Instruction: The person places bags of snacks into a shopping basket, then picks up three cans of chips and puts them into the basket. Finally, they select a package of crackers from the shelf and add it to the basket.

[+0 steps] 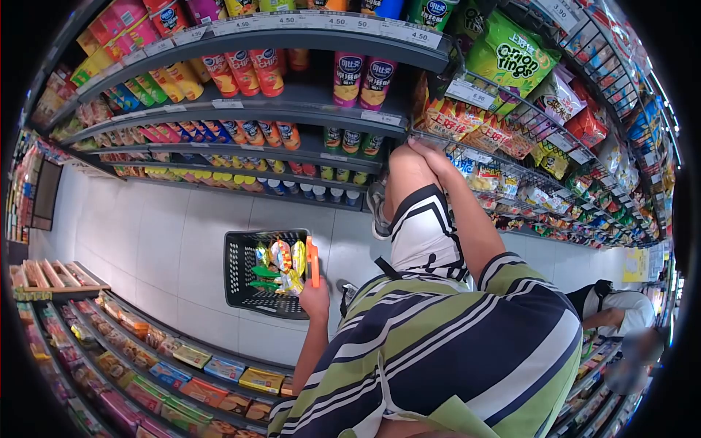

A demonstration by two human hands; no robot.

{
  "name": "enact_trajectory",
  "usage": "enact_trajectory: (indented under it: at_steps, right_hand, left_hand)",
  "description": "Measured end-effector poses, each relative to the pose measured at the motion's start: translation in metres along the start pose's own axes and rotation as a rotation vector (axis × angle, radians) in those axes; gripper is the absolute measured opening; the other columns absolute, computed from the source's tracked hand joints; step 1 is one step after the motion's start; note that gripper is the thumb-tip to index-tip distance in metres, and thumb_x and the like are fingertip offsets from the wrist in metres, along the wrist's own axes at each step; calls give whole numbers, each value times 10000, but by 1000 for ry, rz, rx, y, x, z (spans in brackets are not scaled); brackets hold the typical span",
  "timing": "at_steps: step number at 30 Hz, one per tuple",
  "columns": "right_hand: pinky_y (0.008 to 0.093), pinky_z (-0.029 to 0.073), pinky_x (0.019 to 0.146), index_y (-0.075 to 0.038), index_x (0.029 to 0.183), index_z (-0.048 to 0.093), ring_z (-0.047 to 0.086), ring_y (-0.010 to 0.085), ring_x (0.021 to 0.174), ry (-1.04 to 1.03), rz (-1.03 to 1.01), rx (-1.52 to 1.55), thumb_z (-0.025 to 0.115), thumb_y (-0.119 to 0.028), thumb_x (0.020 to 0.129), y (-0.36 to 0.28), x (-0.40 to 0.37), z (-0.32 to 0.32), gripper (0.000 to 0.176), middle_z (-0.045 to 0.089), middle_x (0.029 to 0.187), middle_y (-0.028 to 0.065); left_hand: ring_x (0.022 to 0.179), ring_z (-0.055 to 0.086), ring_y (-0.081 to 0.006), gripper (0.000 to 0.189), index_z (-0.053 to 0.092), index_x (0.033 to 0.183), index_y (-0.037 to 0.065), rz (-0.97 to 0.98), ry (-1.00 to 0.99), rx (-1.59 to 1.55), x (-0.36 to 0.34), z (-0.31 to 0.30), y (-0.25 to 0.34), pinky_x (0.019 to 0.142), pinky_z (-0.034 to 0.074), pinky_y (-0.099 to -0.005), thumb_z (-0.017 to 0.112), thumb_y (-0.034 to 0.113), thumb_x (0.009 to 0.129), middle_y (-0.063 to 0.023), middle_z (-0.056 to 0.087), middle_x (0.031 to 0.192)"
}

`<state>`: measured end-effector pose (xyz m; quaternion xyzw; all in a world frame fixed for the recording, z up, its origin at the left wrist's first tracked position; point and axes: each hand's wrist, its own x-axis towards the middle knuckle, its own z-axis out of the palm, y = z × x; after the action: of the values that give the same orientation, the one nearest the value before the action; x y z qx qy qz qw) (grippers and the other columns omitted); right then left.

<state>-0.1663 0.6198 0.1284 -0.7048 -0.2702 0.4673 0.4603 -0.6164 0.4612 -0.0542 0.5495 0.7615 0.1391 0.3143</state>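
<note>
Shelves [307, 102] of snacks stand along a white floor [168, 233]. On the left, the left hand [315, 296] has its grip clenched on the orange handle [312, 261] of the black basket [241, 270], which holds snack packets [281, 255]. The right hand [427, 150] touches the far wire rack [496, 157]; its grip I cannot tell.
</note>
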Motion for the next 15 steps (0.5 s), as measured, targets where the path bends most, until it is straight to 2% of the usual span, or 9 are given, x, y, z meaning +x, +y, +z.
enact_trajectory:
  at_steps: [3, 6, 9, 15]
  right_hand:
    - [384, 534, 1032, -8, 1299, 694, 715, 255, 1126, -165, 323, 363, 720, -565, 972, 2, 0, -2, 646, 751, 1229, 168]
    - [416, 561, 1005, -17, 1277, 700, 733, 265, 1096, -192, 358, 463, 681, -526, 1014, 23, 16, -7, 573, 762, 1219, 149]
    - [444, 585, 954, -15, 1251, 698, 753, 286, 1034, -154, 281, 474, 593, -453, 1072, 57, 36, -7, 485, 773, 1170, 169]
    - [440, 570, 972, -19, 1268, 701, 741, 275, 1064, -150, 275, 487, 586, -413, 1077, 70, 45, -8, 452, 769, 1194, 158]
  left_hand:
    - [864, 715, -485, 415, 754, 972, 36, 0, -3, -28, -1, 1, 1, 772, 556, -558, 673, 443, 962, -244, 744, 882]
    - [860, 710, -494, 415, 751, 968, 33, -4, 6, -53, -1, 3, -1, 771, 552, -566, 671, 440, 963, -248, 740, 875]
    - [857, 709, -499, 414, 749, 963, 35, 8, 8, -64, 0, 1, -4, 769, 552, -570, 668, 440, 962, -255, 736, 866]
    - [854, 716, -495, 408, 746, 939, 46, -28, 12, -62, -2, -2, 0, 772, 557, -572, 680, 448, 946, -255, 736, 855]
